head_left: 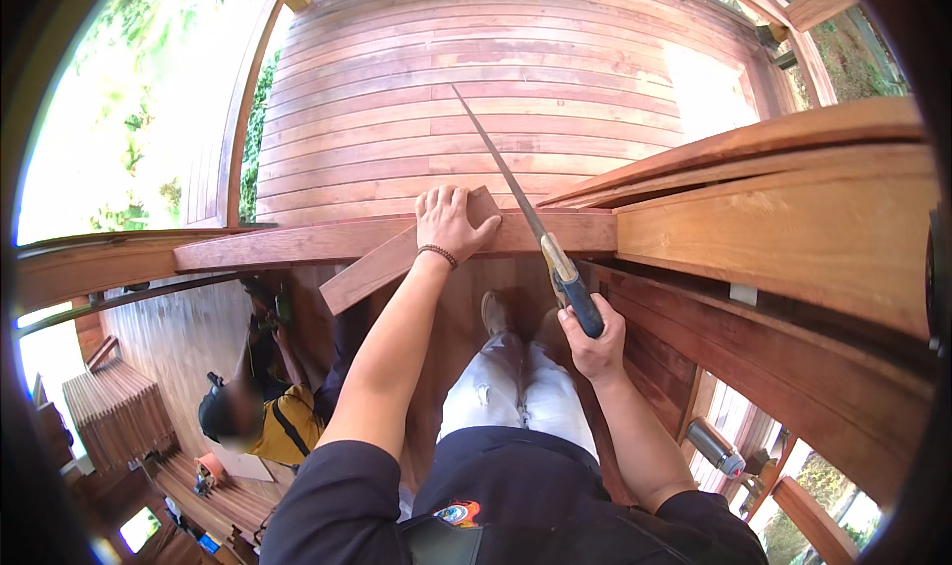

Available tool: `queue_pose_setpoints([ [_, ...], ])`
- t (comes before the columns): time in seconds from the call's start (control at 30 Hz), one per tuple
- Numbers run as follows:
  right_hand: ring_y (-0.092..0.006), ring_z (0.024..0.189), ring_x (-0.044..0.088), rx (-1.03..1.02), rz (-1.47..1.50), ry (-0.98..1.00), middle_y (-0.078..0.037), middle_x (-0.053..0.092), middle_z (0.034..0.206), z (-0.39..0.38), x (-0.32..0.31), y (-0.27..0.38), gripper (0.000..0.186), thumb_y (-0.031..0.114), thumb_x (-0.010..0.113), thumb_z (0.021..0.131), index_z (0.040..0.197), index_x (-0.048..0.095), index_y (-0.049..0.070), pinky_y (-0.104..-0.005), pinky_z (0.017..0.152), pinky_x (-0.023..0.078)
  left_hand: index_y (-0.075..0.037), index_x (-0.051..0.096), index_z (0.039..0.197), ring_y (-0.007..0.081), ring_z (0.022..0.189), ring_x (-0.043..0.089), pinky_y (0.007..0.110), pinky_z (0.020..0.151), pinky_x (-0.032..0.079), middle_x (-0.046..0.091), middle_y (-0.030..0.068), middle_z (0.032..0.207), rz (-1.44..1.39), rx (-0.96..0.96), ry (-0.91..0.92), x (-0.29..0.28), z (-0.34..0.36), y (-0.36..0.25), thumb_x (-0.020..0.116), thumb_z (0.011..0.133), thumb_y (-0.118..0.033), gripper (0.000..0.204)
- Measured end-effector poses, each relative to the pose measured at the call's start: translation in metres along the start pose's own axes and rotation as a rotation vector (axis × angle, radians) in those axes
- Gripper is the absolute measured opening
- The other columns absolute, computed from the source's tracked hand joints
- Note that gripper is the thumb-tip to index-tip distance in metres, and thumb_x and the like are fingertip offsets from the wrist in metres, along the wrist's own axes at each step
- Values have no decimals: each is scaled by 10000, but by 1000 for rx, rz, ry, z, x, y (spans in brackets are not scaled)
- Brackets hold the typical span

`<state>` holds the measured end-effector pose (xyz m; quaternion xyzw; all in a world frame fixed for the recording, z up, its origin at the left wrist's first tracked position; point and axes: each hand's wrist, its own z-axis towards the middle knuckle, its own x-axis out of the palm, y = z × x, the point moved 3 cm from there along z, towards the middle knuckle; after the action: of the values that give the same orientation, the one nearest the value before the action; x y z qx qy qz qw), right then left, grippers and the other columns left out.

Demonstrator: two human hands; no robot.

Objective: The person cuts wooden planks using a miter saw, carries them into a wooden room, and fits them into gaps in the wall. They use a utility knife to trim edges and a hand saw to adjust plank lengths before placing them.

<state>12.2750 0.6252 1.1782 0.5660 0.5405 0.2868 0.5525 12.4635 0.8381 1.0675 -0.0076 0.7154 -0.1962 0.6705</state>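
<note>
My left hand point(454, 226) is closed over a short reddish-brown wooden board point(371, 273), pressing it against the top of a wooden rail point(283, 247). The board lies aslant across the rail, one end toward me at the left and the other beyond my fingers. In my right hand point(598, 345) is a handsaw point(508, 173), gripped by its dark blue handle. Its long tapering blade points away and to the left, past the rail. The blade appears to the right of the board's far end; whether they touch I cannot tell.
Thick beams point(773, 218) run along my right. Beyond the rail lies a plank floor point(416, 99). At lower left, a person in yellow and black point(283, 426) works near stacked boards point(114, 406). A grey bottle point(714, 446) is at lower right.
</note>
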Motion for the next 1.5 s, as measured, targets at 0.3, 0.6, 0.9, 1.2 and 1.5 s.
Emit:
queue_pose_setpoints([
  [0.3,-178,544,556,32,-120,100,-96,560,633,5,-1,10,198,91,761,844,777,591,15,-336,535,449,-141,719,870,268,1003,666,455,945,434,738,54,975,-3,-304,-52,9,13,-9,469,1031,-492,461],
  [0.6,-311,545,589,-140,-218,177,-138,575,652,-12,-11,28,159,41,750,780,771,593,13,-386,530,468,-137,690,834,250,977,661,444,916,430,722,34,924,28,-326,-19,12,15,-7,487,1025,-499,457],
  [0.9,-304,586,633,-88,-233,224,-120,613,688,-22,-24,46,129,47,749,743,790,632,17,-390,561,509,-132,671,803,246,991,654,438,872,432,705,25,912,15,-324,4,13,13,-8,536,1013,-444,399],
  [1.2,-326,559,619,-55,-196,228,-137,595,662,-11,-17,49,145,58,747,747,784,614,15,-400,543,503,-130,701,829,244,1009,665,421,881,443,732,20,985,14,-317,0,13,13,-9,552,1008,-431,381],
  [1.5,-330,552,620,19,-238,180,-136,589,646,2,-11,40,139,63,739,744,770,608,25,-403,535,503,-128,699,843,253,1002,664,428,879,448,729,29,1019,28,-295,-30,10,13,-11,532,1019,-457,409],
])
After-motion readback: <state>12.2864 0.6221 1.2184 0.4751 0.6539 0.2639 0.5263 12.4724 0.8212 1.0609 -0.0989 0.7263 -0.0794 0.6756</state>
